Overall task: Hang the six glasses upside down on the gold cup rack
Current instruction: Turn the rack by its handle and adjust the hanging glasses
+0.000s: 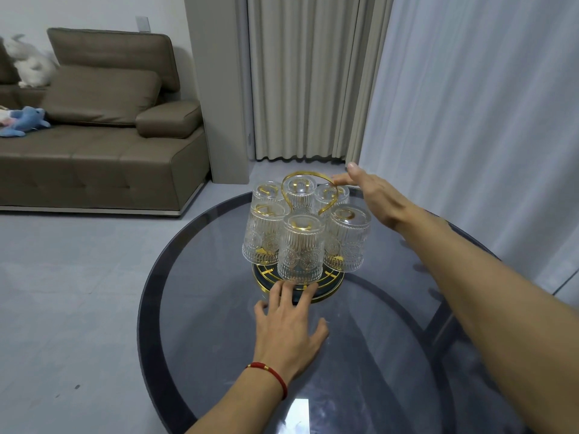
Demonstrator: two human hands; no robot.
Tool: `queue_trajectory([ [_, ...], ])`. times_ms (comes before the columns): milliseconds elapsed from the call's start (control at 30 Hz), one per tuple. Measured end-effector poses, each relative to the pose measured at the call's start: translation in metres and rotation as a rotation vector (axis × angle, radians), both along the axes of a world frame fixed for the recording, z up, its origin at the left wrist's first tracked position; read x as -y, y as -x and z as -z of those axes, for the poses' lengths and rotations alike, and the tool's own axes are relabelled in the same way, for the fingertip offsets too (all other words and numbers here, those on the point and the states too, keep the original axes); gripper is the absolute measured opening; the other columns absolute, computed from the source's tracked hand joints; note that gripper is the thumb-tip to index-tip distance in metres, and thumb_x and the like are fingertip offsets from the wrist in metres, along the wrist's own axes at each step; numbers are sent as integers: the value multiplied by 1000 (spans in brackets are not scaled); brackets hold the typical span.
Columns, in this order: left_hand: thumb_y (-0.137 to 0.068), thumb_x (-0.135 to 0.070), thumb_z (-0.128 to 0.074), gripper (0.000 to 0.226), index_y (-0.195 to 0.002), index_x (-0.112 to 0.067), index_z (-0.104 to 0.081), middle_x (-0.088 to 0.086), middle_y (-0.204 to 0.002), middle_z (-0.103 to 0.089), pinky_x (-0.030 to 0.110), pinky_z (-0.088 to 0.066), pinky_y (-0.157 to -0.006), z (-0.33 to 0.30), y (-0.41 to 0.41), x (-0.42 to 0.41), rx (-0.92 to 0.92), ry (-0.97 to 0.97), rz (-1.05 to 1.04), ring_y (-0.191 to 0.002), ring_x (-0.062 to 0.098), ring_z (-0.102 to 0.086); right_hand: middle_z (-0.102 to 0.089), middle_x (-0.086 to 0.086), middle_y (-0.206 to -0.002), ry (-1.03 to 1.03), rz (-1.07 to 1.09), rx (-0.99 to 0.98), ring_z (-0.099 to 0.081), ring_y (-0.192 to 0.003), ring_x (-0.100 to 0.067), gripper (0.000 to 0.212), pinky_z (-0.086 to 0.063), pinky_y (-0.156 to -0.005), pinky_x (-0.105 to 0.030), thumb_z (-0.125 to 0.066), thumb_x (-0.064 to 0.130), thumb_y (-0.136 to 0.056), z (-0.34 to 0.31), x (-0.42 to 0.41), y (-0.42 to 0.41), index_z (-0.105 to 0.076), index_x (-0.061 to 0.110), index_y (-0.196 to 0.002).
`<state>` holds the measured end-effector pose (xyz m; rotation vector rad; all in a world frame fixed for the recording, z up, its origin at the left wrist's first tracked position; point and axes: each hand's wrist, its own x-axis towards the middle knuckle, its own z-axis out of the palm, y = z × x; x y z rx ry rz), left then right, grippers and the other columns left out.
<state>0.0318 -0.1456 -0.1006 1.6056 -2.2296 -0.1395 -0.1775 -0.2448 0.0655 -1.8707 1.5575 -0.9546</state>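
The gold cup rack (302, 176) stands on a round dark glass table (200, 308), with a looped gold handle on top and a dark round base. Several clear embossed glasses (300, 249) hang upside down on its pegs, all around it. My left hand (289, 327) lies flat on the table in front, fingers spread, fingertips touching the edge of the rack's base. My right hand (372, 195) hovers open at the rack's upper right, fingertips close to the gold handle, holding nothing.
A brown sofa (103, 126) with plush toys stands at the left across a grey floor. Beige curtains (310, 76) and white sheer curtains (476, 120) hang behind and to the right of the table.
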Motion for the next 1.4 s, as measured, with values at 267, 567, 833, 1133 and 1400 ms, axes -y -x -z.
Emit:
queue_trajectory([
  [267, -93, -57, -40, 62, -152, -41, -26, -2, -156, -29, 51, -27, -113, 0, -2, 0, -3, -18, 8, -148, 21, -15, -45, 0, -162, 31, 13, -78, -39, -147, -23, 82, -21, -120, -45, -13, 80, -95, 1, 14, 6, -80, 36, -112],
  [567, -95, -58, -40, 63, -153, -43, -21, -4, -160, -24, 53, -24, -117, 1, -5, 2, -5, -38, 29, -150, 20, -12, -49, -6, -158, 59, 8, -196, -40, -148, -24, 75, -23, -114, -38, -13, 74, -99, 1, 22, 18, -77, 40, -118],
  [833, -91, -56, -40, 62, -150, -42, -28, -3, -155, -31, 49, -29, -109, 1, -5, 0, -7, -4, 20, -146, 20, -19, -54, 0, -152, 77, -1, -219, -47, -139, -18, 62, -28, -106, -30, -21, 62, -105, -2, 20, 25, -77, 38, -115],
  [1133, -93, -57, -40, 63, -152, -42, -24, -3, -157, -27, 51, -27, -112, 0, -3, 0, 5, -19, 15, -149, 20, -14, -55, -4, -152, 70, 16, -249, -50, -134, -14, 64, -29, -106, -28, -22, 59, -107, -3, 16, 31, -74, 26, -125],
  [1400, -94, -57, -40, 63, -153, -42, -22, -3, -159, -25, 53, -26, -115, -1, -4, 0, 5, -30, 23, -149, 20, -13, -59, -4, -147, 84, 63, -196, -54, -124, -13, 67, -35, -103, -31, -23, 63, -104, -4, 18, 28, -70, 23, -129],
])
